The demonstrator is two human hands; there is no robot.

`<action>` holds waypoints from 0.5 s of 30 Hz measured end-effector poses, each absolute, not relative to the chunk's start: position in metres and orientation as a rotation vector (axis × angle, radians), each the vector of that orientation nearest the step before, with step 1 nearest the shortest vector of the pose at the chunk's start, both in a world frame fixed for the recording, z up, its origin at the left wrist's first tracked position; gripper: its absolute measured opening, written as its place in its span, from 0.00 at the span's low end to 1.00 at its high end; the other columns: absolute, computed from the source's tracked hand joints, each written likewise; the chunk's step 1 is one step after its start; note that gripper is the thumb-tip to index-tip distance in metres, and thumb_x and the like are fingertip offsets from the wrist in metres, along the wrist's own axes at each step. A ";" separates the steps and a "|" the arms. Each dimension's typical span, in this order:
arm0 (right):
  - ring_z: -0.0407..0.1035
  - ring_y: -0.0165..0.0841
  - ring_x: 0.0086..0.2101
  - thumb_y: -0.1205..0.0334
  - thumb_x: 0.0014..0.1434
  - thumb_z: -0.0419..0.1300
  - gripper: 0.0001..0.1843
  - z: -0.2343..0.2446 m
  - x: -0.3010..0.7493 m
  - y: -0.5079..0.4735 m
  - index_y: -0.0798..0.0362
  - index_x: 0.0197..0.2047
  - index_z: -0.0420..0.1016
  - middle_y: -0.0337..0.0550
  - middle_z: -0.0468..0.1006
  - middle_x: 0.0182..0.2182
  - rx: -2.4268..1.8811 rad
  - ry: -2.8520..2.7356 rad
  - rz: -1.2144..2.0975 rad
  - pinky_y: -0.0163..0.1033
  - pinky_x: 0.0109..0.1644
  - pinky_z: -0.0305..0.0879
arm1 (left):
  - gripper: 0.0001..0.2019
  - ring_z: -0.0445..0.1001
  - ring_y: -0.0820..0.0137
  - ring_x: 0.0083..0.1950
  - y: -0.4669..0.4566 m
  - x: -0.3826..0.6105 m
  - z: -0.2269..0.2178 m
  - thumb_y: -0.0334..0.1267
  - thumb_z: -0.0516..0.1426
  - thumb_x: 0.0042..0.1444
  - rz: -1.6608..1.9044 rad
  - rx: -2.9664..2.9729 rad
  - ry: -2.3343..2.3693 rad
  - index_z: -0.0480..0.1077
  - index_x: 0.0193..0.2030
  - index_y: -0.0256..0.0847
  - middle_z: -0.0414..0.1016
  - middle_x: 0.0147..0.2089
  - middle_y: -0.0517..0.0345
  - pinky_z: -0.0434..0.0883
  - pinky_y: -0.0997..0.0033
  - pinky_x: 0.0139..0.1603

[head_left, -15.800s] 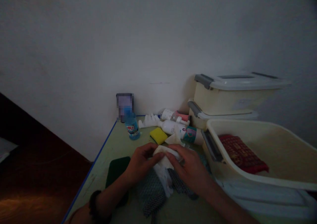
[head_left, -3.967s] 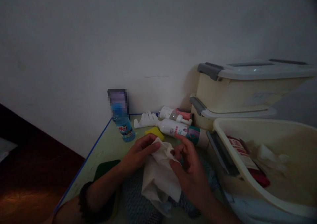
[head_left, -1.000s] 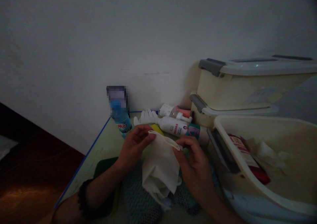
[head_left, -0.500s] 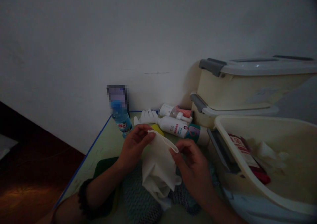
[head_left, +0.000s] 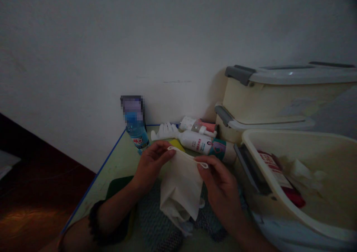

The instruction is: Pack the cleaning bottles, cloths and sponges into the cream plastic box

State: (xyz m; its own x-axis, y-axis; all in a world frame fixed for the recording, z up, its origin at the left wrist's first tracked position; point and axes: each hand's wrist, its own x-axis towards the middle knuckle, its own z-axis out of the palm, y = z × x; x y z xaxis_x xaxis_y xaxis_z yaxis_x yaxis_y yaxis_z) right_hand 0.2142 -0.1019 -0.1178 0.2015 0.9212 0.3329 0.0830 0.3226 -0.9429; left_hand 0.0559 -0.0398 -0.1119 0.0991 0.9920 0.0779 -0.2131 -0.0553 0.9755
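Observation:
Between my hands hangs a white glove (head_left: 181,181), its rimmed cuff at the top and its lower part folded and crumpled. My left hand (head_left: 153,161) pinches the left end of the cuff between thumb and fingers. The right end of the rim is pinched by my right hand (head_left: 219,177), with a small loop of it sticking out past the fingers. Under the glove lies a bluish-grey knitted cloth (head_left: 156,215), partly covered. Another white glove (head_left: 166,131) lies flat farther back, fingers toward the wall.
A blue bottle (head_left: 138,135) stands at the back left before a blurred upright device (head_left: 132,103). White bottles (head_left: 195,142) lie at the back beside something yellow (head_left: 177,145). On the right are an open cream bin (head_left: 251,140) holding a red packet (head_left: 281,177), and a lidded box (head_left: 273,99).
My right hand has shifted slightly along the rim, and its fingertips now lie over the edge. The cuff opening looks flatter and straighter than before. My left hand has barely moved.

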 end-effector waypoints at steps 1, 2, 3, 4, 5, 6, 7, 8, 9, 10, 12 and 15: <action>0.70 0.31 0.32 0.62 0.58 0.57 0.06 -0.117 0.214 -0.102 0.46 0.37 0.75 0.37 0.76 0.32 -1.080 -1.180 0.829 0.34 0.34 0.67 | 0.08 0.69 0.75 0.29 -0.040 0.056 -0.112 0.37 0.65 0.44 1.280 1.140 0.936 0.71 0.29 0.40 0.72 0.28 0.63 0.65 0.77 0.31; 0.71 0.31 0.32 0.61 0.57 0.58 0.06 -0.117 0.213 -0.101 0.46 0.38 0.76 0.38 0.77 0.32 -1.072 -1.140 0.876 0.34 0.34 0.67 | 0.08 0.69 0.75 0.29 -0.040 0.056 -0.112 0.37 0.65 0.44 1.290 1.133 0.928 0.71 0.29 0.39 0.72 0.28 0.63 0.65 0.77 0.31; 0.72 0.32 0.32 0.59 0.57 0.59 0.07 -0.117 0.213 -0.101 0.47 0.38 0.76 0.39 0.78 0.32 -1.066 -1.101 0.923 0.35 0.34 0.68 | 0.08 0.68 0.76 0.29 -0.040 0.056 -0.112 0.36 0.65 0.44 1.301 1.127 0.917 0.71 0.29 0.39 0.72 0.28 0.63 0.65 0.77 0.31; 0.72 0.32 0.32 0.58 0.56 0.59 0.08 -0.117 0.212 -0.101 0.47 0.39 0.76 0.39 0.79 0.33 -1.060 -1.069 0.970 0.36 0.35 0.69 | 0.08 0.68 0.76 0.29 -0.041 0.056 -0.112 0.36 0.65 0.44 1.313 1.121 0.904 0.71 0.28 0.39 0.72 0.28 0.63 0.65 0.78 0.31; 0.72 0.33 0.32 0.57 0.56 0.59 0.09 -0.117 0.212 -0.101 0.47 0.39 0.77 0.40 0.79 0.33 -1.055 -1.041 1.014 0.37 0.36 0.69 | 0.08 0.68 0.76 0.29 -0.041 0.056 -0.112 0.36 0.65 0.44 1.322 1.119 0.889 0.71 0.28 0.39 0.72 0.28 0.63 0.65 0.78 0.31; 0.73 0.33 0.32 0.56 0.56 0.59 0.10 -0.117 0.212 -0.101 0.47 0.40 0.77 0.40 0.80 0.33 -1.049 -1.020 1.055 0.38 0.37 0.70 | 0.08 0.68 0.77 0.29 -0.041 0.056 -0.112 0.36 0.65 0.45 1.321 1.120 0.869 0.71 0.29 0.39 0.72 0.29 0.63 0.65 0.79 0.31; 0.73 0.34 0.33 0.55 0.57 0.59 0.10 -0.118 0.213 -0.100 0.47 0.40 0.77 0.40 0.80 0.34 -1.043 -1.006 1.091 0.39 0.38 0.70 | 0.08 0.69 0.77 0.29 -0.042 0.056 -0.112 0.37 0.65 0.46 1.300 1.119 0.840 0.71 0.31 0.40 0.73 0.30 0.63 0.65 0.79 0.31; 0.73 0.34 0.34 0.54 0.57 0.59 0.11 -0.118 0.213 -0.100 0.47 0.39 0.77 0.41 0.80 0.34 -1.038 -0.998 1.115 0.39 0.39 0.70 | 0.09 0.70 0.76 0.30 -0.042 0.056 -0.112 0.38 0.65 0.46 1.253 1.115 0.805 0.71 0.33 0.41 0.74 0.31 0.62 0.66 0.78 0.31; 0.73 0.35 0.36 0.53 0.57 0.58 0.11 -0.119 0.214 -0.100 0.47 0.39 0.78 0.41 0.80 0.35 -1.030 -1.000 1.130 0.40 0.40 0.69 | 0.11 0.71 0.75 0.31 -0.043 0.056 -0.112 0.38 0.65 0.46 1.185 1.110 0.766 0.71 0.37 0.41 0.75 0.32 0.61 0.67 0.77 0.32; 0.73 0.36 0.38 0.52 0.57 0.58 0.11 -0.119 0.214 -0.100 0.47 0.38 0.78 0.41 0.80 0.36 -1.022 -1.004 1.132 0.41 0.42 0.69 | 0.13 0.73 0.73 0.32 -0.043 0.056 -0.112 0.38 0.65 0.46 1.100 1.105 0.733 0.71 0.39 0.42 0.76 0.34 0.60 0.69 0.75 0.33; 0.72 0.38 0.41 0.50 0.57 0.58 0.12 -0.119 0.215 -0.099 0.48 0.38 0.77 0.42 0.80 0.37 -1.003 -0.984 1.138 0.41 0.43 0.68 | 0.15 0.75 0.69 0.36 -0.045 0.056 -0.111 0.37 0.65 0.45 0.915 1.107 0.700 0.70 0.42 0.42 0.77 0.36 0.57 0.71 0.71 0.36; 0.74 0.41 0.39 0.45 0.57 0.56 0.17 -0.119 0.215 -0.099 0.49 0.38 0.76 0.44 0.80 0.34 -0.997 -0.850 1.232 0.42 0.38 0.70 | 0.10 0.76 0.68 0.35 -0.047 0.056 -0.110 0.36 0.65 0.47 0.734 1.150 0.755 0.72 0.36 0.40 0.77 0.35 0.55 0.72 0.70 0.36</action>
